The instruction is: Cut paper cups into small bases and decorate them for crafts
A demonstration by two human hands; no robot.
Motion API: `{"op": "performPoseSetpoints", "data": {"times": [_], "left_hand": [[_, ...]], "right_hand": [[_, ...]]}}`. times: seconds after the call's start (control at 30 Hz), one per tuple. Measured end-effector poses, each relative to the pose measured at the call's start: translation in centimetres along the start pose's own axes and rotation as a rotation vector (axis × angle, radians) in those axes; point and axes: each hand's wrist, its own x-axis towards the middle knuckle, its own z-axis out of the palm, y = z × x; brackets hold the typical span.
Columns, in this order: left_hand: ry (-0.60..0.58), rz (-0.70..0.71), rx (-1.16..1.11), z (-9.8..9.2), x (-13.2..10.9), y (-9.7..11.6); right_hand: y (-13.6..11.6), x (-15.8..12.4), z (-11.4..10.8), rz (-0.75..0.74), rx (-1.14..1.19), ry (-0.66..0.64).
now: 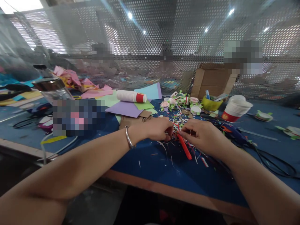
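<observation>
My left hand (159, 128) and my right hand (201, 135) meet over a heap of small paper scraps (180, 120) on a blue table (150, 159). Both hands are pinched shut close together. My right hand grips a thin red tool (184, 147) that slants down towards me. My left hand pinches something tiny among the scraps that I cannot make out. A silver bangle (128, 137) sits on my left wrist.
Coloured paper sheets (126, 108) and a white roll with a red end (131, 96) lie behind my hands. A stack of paper cups (235, 109), a yellow-green bowl (211, 104), a cardboard box (214, 79) and black cables (269, 159) sit to the right. A perforated metal screen (150, 47) backs the table.
</observation>
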Motion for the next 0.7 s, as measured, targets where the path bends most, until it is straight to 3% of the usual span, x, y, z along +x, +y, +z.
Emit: {"op": "performPoseSetpoints", "data": {"times": [0.13,0.27,0.43,0.57,0.7], "left_hand": [[0.02,-0.026,-0.1,-1.9,-0.8,-0.7],[0.028,-0.038,-0.265,-4.1,-3.5,-2.2],[-0.321,-0.13,-0.322,-4.0,-6.7,-3.6],[-0.214,-0.138,-0.174,-2.9,-7.6,-3.4],[-0.14,-0.018,-0.086,-2.4,-7.2,-2.3]], "right_hand": [[-0.2,0.0,-0.2,0.029,-0.011,0.001],[-0.2,0.0,-0.3,0.083,-0.046,-0.051],[-0.5,-0.1,0.2,0.16,-0.095,-0.178],[-1.0,0.0,0.7,0.223,-0.106,-0.212],[-1.4,0.2,0.8,0.242,-0.092,-0.223]]}}
